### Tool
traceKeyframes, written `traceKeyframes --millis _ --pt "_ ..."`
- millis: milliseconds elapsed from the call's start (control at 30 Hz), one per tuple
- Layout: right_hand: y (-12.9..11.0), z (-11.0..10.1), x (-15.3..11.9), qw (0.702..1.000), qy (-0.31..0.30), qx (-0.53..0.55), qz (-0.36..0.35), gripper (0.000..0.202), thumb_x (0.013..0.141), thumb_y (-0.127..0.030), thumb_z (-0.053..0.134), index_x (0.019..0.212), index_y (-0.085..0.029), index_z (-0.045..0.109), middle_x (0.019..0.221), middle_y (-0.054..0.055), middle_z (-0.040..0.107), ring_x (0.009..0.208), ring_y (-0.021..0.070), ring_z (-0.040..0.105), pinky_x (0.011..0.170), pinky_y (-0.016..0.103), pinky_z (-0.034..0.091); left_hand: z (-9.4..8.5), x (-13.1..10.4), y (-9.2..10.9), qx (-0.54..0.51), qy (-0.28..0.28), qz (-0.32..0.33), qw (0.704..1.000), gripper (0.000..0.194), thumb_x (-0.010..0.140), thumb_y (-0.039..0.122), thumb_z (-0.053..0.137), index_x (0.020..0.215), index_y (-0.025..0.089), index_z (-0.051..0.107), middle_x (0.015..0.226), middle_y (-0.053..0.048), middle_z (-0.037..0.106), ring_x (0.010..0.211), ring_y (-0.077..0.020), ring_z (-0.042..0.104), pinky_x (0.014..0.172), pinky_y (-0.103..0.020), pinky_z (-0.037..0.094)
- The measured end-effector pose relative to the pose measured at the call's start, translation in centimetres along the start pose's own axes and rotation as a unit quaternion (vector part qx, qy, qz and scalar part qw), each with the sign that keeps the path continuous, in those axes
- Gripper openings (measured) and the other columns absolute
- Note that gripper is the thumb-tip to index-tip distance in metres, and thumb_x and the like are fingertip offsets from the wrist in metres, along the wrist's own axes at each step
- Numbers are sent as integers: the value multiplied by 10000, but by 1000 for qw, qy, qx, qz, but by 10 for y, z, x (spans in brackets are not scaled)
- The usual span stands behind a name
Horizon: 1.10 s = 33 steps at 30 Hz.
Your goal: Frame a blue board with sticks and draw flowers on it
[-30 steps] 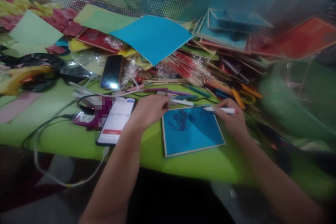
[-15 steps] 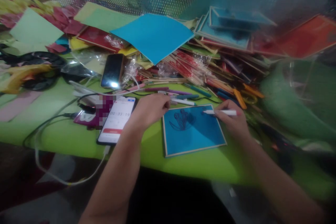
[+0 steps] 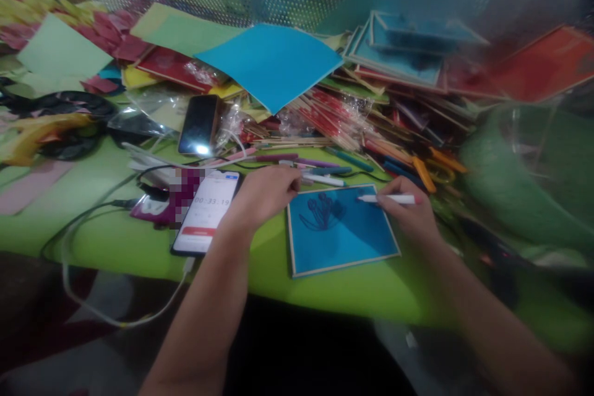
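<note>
Your right hand (image 3: 409, 213) pinches a marker (image 3: 399, 199) at the blue card (image 3: 341, 253)
Left of that grip: your left hand (image 3: 273, 189), hold unclear; then a lit phone (image 3: 204, 213) reading 00:33:19.

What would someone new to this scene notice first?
Probably the bright blue sheet lying on the clutter at the back of the green table. Nearer, the right hand holds a white marker over a blue panel bearing a flower-like drawing. Left of that, a lit phone lies partly behind the left forearm.
</note>
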State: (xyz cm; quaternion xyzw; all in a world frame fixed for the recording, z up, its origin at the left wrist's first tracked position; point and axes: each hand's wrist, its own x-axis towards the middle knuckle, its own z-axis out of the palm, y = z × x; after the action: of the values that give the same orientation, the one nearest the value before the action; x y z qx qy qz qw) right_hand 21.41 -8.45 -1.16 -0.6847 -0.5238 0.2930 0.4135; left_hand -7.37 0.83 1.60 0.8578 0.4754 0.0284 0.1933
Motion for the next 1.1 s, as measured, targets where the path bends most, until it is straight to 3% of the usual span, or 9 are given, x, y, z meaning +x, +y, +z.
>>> traceKeyframes --millis 1100 --pt "-1 -2 4 1000 13 18 -7 138 763 -296 746 728 -245 623 678 -8 633 638 173 529 587 309 393 -1 0 0 -1 -4 -2 1000 150 899 141 599 879 217 727 962 -33 759 859 -225 694 669 -300 422"
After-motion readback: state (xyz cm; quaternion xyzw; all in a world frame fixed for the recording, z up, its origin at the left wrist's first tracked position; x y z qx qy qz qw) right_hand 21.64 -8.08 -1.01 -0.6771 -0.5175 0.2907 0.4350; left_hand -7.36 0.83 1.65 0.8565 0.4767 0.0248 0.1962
